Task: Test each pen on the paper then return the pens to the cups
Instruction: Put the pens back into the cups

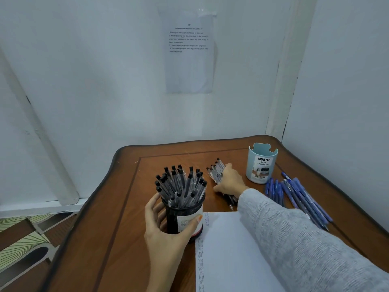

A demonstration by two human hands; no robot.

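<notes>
Lower centre, the left hand (166, 228) curls its fingers (152, 207) round the black pen cup (183, 216); right hand (229, 182) grips loose black pens (216, 169) (likely light, slippery; clasp mid-barrel).

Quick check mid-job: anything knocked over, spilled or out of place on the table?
Nothing spilled or toppled: the black cup, held by the left hand, and the blue cup stand upright. Loose on the table: blue pens beside the blue cup, black pens under the right hand.
</notes>
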